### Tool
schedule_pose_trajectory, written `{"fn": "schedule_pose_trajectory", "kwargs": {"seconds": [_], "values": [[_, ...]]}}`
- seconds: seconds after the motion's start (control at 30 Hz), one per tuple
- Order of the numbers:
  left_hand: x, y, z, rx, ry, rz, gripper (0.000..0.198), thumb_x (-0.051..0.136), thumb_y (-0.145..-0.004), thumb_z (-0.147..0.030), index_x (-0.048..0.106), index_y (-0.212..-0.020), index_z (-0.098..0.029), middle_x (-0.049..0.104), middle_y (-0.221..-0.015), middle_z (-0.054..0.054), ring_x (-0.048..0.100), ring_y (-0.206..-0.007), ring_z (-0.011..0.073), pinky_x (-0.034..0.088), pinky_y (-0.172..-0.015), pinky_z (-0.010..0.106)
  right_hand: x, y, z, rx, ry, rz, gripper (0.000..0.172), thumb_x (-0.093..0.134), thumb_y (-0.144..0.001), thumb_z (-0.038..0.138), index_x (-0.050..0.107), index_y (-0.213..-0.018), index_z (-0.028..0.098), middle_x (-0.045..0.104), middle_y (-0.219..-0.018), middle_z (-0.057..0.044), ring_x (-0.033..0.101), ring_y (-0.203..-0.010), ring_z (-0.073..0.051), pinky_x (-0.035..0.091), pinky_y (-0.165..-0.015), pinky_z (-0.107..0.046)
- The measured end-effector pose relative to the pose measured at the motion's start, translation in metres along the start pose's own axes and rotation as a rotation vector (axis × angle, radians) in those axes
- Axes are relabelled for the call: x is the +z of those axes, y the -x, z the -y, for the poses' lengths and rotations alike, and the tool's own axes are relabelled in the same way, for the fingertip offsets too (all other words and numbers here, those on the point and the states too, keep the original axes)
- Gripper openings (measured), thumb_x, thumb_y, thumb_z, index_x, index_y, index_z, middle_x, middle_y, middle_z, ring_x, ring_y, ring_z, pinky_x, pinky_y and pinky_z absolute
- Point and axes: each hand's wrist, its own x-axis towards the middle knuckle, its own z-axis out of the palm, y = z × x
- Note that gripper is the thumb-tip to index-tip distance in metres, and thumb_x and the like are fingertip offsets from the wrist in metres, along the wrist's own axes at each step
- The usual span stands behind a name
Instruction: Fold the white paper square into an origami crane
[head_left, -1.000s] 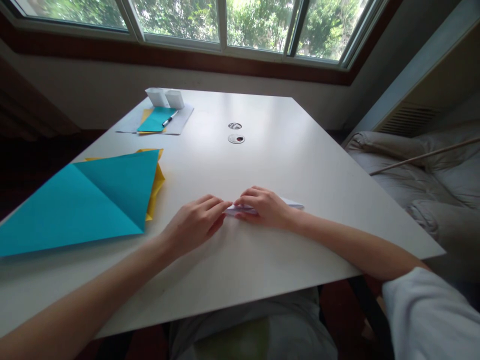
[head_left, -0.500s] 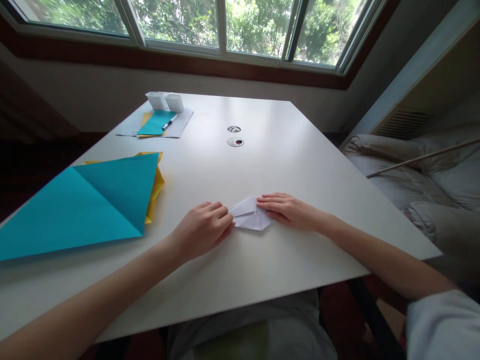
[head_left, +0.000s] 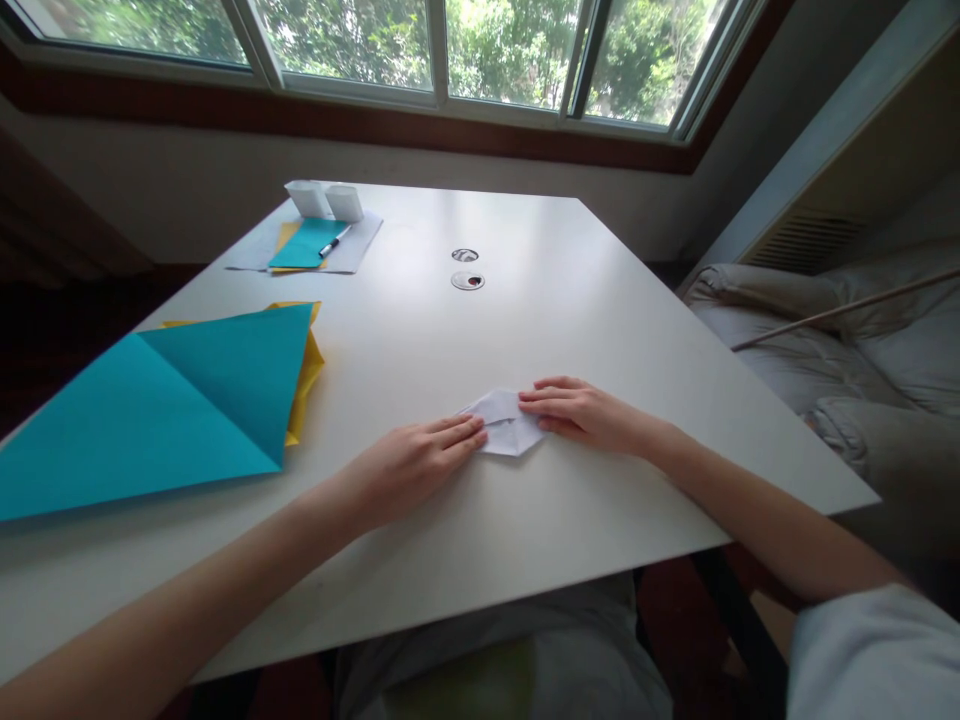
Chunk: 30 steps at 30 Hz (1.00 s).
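Folded white paper (head_left: 511, 437) lies on bench (head_left: 600, 310), long axis roughly left-right, between left hand (head_left: 424, 458) and right hand (head_left: 585, 415), fingers (head_left: 459, 432) outstretched on both ends.

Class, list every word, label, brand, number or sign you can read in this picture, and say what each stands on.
Readable texts: none.
Far round disc: dark-and-light pattern, too small to read any lettering.
Near round disc: also too small.
Pen: too small to tell any marking.
Folded white paper and large blue sheet: no writing visible.
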Motion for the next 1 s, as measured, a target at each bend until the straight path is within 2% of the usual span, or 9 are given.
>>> {"fn": "schedule_pose_trajectory", "kwargs": {"seconds": [0.13,0.43,0.63,0.87,1.0], "values": [[-0.001,0.011,0.011,-0.015,0.095,0.008,0.040,0.032,-0.089,-0.007,0.052,-0.122,-0.016,0.050,-0.130,0.007,0.048,-0.118,0.0133,0.042,-0.099,0.026,-0.006,0.004,-0.009,-0.007,-0.025,-0.012,0.032,0.048,-0.088,0.030,0.058,-0.117,0.022,0.058,-0.121,-0.005,0.044,-0.115,-0.020,0.041,-0.096,-0.037],[0.001,0.025,0.023,0.042,-0.019,-0.094,0.037,0.032,-0.090,-0.011,0.058,-0.115,-0.018,0.060,-0.118,0.007,0.058,-0.106,0.0166,0.051,-0.087,0.028,-0.019,0.013,-0.021,0.126,-0.052,-0.027,0.023,0.057,-0.082,0.034,0.068,-0.100,0.026,0.058,-0.094,-0.007,0.051,-0.090,-0.017,0.043,-0.083,-0.031],[0.001,0.030,0.030,0.015,-0.013,-0.112,0.035,0.035,-0.089,-0.013,0.061,-0.112,-0.022,0.063,-0.114,0.004,0.060,-0.101,0.0152,0.051,-0.084,0.026,-0.017,0.012,-0.026,0.161,-0.155,-0.015,0.025,0.057,-0.081,0.035,0.067,-0.101,0.024,0.059,-0.093,-0.007,0.052,-0.089,-0.016,0.044,-0.079,-0.028],[-0.004,0.030,0.029,-0.074,0.068,-0.050,0.032,0.038,-0.089,-0.019,0.061,-0.111,-0.020,0.061,-0.117,0.004,0.058,-0.106,0.0170,0.049,-0.090,0.030,-0.019,0.012,-0.023,0.176,-0.175,-0.022,0.023,0.057,-0.081,0.034,0.069,-0.098,0.023,0.060,-0.090,-0.007,0.054,-0.086,-0.017,0.045,-0.076,-0.029],[-0.009,0.026,0.026,-0.068,0.050,-0.053,0.030,0.039,-0.088,-0.019,0.062,-0.106,-0.018,0.064,-0.113,0.006,0.060,-0.101,0.0180,0.050,-0.088,0.032,-0.018,0.012,-0.024,0.192,-0.180,-0.016,0.025,0.057,-0.081,0.034,0.069,-0.099,0.022,0.060,-0.090,-0.007,0.055,-0.084,-0.017,0.046,-0.076,-0.031]]}}
